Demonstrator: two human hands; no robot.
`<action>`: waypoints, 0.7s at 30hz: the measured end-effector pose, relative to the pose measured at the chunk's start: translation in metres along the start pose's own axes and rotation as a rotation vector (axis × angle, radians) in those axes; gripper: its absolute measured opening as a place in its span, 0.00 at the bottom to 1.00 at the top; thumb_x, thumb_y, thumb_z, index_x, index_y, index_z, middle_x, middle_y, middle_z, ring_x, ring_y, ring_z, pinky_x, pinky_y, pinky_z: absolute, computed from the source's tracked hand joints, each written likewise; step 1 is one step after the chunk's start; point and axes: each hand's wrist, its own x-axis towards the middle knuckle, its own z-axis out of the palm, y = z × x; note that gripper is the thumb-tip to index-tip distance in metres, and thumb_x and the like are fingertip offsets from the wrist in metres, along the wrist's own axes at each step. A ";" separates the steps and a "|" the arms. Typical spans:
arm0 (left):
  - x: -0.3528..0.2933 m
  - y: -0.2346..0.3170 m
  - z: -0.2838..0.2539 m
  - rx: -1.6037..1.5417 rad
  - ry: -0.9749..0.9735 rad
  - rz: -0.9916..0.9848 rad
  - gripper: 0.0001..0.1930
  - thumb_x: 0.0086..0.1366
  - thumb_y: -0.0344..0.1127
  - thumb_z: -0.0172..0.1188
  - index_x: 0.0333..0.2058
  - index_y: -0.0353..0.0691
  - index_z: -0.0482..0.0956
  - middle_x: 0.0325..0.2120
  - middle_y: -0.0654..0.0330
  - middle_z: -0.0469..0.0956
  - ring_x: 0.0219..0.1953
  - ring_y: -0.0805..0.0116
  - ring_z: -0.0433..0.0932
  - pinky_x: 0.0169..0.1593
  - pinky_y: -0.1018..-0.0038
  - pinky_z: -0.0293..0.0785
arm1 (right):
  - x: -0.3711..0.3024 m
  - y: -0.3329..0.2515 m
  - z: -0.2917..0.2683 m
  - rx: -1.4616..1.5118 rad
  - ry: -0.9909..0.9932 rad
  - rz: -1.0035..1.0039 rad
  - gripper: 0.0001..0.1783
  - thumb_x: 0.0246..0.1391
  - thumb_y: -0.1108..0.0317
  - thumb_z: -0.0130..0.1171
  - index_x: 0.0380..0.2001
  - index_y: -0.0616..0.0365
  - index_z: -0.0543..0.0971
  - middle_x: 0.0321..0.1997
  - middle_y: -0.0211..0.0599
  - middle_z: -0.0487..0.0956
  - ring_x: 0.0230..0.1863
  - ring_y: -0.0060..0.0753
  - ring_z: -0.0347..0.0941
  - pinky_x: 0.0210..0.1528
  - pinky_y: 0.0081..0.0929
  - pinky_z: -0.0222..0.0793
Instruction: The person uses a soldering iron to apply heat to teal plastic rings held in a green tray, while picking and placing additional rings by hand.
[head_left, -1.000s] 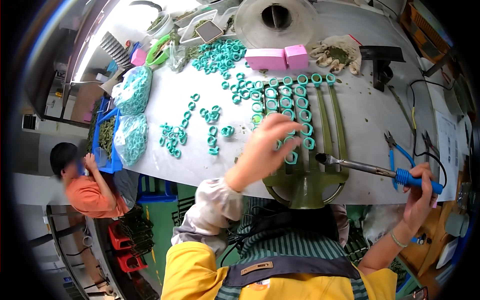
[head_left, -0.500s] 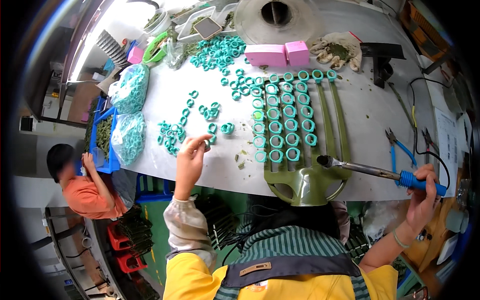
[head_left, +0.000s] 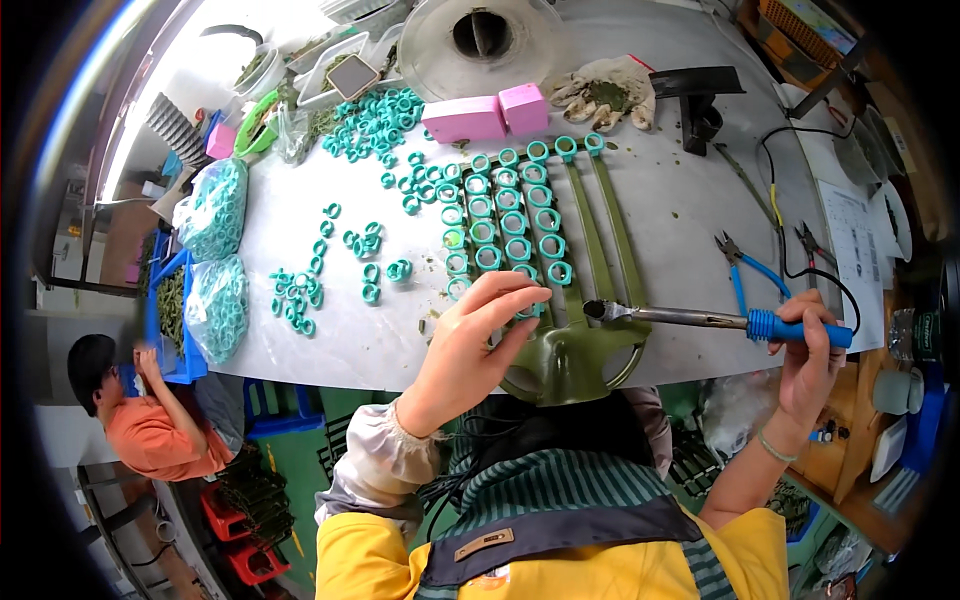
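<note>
While the right grip [head_left: 808, 352] is clamped on the iron [head_left: 690, 317] by its blue handle, the tip sits over the frame's [head_left: 570, 365] near right part. Left grip [head_left: 468, 340] at frame's near left, fingertips by a teal ring [head_left: 533, 312]; can't tell if closed on it. Loose rings [head_left: 375, 125] left of frame, pliers [head_left: 764, 277] right, pink blocks [head_left: 465, 120] behind.

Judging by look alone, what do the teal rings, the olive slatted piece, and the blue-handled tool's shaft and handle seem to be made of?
Teal rings: probably plastic, softly shiny; uniform colour, repeated shape.
Olive slatted piece: smooth, glossy, perhaps plastic or painted metal; it catches highlights.
Tool shaft: likely metal; greyish sheen.
Blue handle: seemingly plastic or rubber, ribbed, evenly coloured.
</note>
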 end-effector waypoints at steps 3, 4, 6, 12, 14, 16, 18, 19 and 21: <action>0.010 -0.012 -0.003 0.126 0.100 0.056 0.18 0.56 0.20 0.63 0.47 0.38 0.80 0.44 0.57 0.78 0.46 0.59 0.77 0.49 0.69 0.73 | 0.003 0.003 0.000 0.021 -0.017 0.004 0.11 0.57 0.66 0.55 0.27 0.62 0.78 0.34 0.35 0.74 0.23 0.24 0.69 0.22 0.20 0.67; 0.013 -0.017 -0.009 0.167 0.167 0.045 0.18 0.56 0.21 0.64 0.46 0.38 0.80 0.44 0.56 0.79 0.46 0.57 0.77 0.51 0.67 0.71 | 0.003 0.003 -0.001 0.031 -0.020 0.003 0.11 0.57 0.66 0.55 0.27 0.62 0.78 0.34 0.35 0.74 0.23 0.24 0.69 0.22 0.20 0.67; 0.010 -0.032 -0.026 0.223 0.250 -0.038 0.16 0.58 0.22 0.63 0.46 0.38 0.80 0.43 0.56 0.80 0.46 0.60 0.77 0.50 0.69 0.71 | 0.002 0.003 -0.004 0.039 0.020 -0.006 0.11 0.58 0.66 0.55 0.27 0.63 0.79 0.34 0.36 0.75 0.24 0.24 0.69 0.22 0.20 0.66; -0.015 -0.101 -0.069 0.333 0.053 -0.303 0.12 0.61 0.32 0.64 0.43 0.40 0.79 0.36 0.61 0.79 0.37 0.68 0.76 0.42 0.74 0.72 | 0.004 0.006 -0.007 0.056 0.043 0.005 0.11 0.58 0.66 0.54 0.28 0.63 0.79 0.35 0.36 0.75 0.26 0.24 0.70 0.22 0.19 0.66; -0.006 -0.122 -0.074 0.420 0.138 -0.304 0.09 0.62 0.34 0.63 0.40 0.39 0.80 0.33 0.60 0.78 0.36 0.68 0.76 0.41 0.73 0.73 | 0.006 0.005 -0.005 0.055 0.032 -0.001 0.11 0.58 0.66 0.54 0.28 0.63 0.78 0.35 0.37 0.75 0.26 0.23 0.70 0.22 0.20 0.66; 0.021 -0.138 -0.072 0.466 0.323 -0.275 0.10 0.63 0.38 0.64 0.38 0.38 0.79 0.34 0.57 0.77 0.35 0.66 0.76 0.39 0.72 0.74 | 0.006 0.005 -0.004 0.049 0.021 -0.016 0.12 0.58 0.66 0.54 0.28 0.63 0.78 0.34 0.37 0.74 0.26 0.23 0.69 0.22 0.20 0.66; 0.045 -0.153 -0.070 0.467 0.326 -0.313 0.11 0.61 0.38 0.64 0.38 0.38 0.78 0.35 0.55 0.76 0.36 0.62 0.76 0.40 0.69 0.73 | 0.007 0.004 -0.002 0.041 0.026 -0.028 0.12 0.59 0.66 0.53 0.28 0.64 0.78 0.34 0.37 0.74 0.26 0.23 0.69 0.22 0.20 0.66; 0.052 -0.163 -0.071 0.465 0.324 -0.347 0.13 0.59 0.38 0.64 0.39 0.39 0.76 0.36 0.54 0.75 0.37 0.57 0.77 0.41 0.66 0.73 | 0.007 0.004 -0.002 0.031 0.037 -0.040 0.12 0.59 0.66 0.53 0.28 0.64 0.77 0.34 0.37 0.73 0.26 0.23 0.69 0.22 0.20 0.66; 0.060 -0.177 -0.072 0.517 0.295 -0.343 0.14 0.58 0.37 0.64 0.41 0.39 0.76 0.37 0.54 0.74 0.37 0.57 0.77 0.41 0.66 0.73 | 0.006 0.004 -0.003 0.035 0.027 -0.050 0.12 0.59 0.66 0.53 0.28 0.64 0.77 0.34 0.37 0.73 0.27 0.22 0.69 0.22 0.19 0.66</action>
